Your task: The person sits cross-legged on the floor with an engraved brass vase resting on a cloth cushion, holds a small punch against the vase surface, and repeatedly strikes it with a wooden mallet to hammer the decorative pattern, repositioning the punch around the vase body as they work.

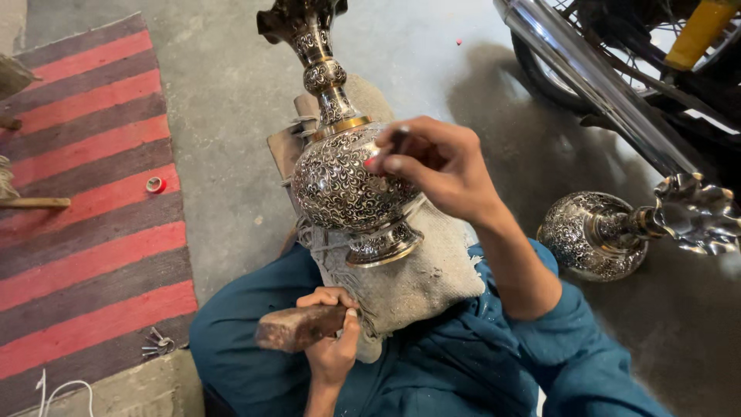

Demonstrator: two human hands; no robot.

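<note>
The fingers of the right hand [444, 166] are pinched around a thin dark engraving tool [399, 139], its tip set against the shoulder of an ornate engraved metal vase [347, 181], and the fingertips rest right on that patterned surface; the left hand [330, 340] is clenched about the handle of a worn hammer [297, 326], whose blunt brownish head points left, low beside the person's lap and apart from the vase; the vase lies tilted on a thick grey cloth pad [421, 274] over the person's knees, its round belly covered in fine scrollwork, a gold-coloured band at the neck, a ringed foot turned towards the person, and its fluted mouth pointing away at the top of the view; under the pad shows the person's blue-green clothing [478, 363], the sleeve of the right arm pushed up past the elbow; to the right, on the grey concrete floor [231, 116], a second engraved vase [598, 232] lies on its side, its ruffled silvery mouth turned to the right edge; beyond it stands a motorcycle [617, 69], with a chrome exhaust pipe and a spoked wheel in view; to the left lies a red and dark striped rug [93, 193], with a small red ring-shaped thing [155, 184] on it and a bunch of keys [158, 342] near its lower edge.
</note>
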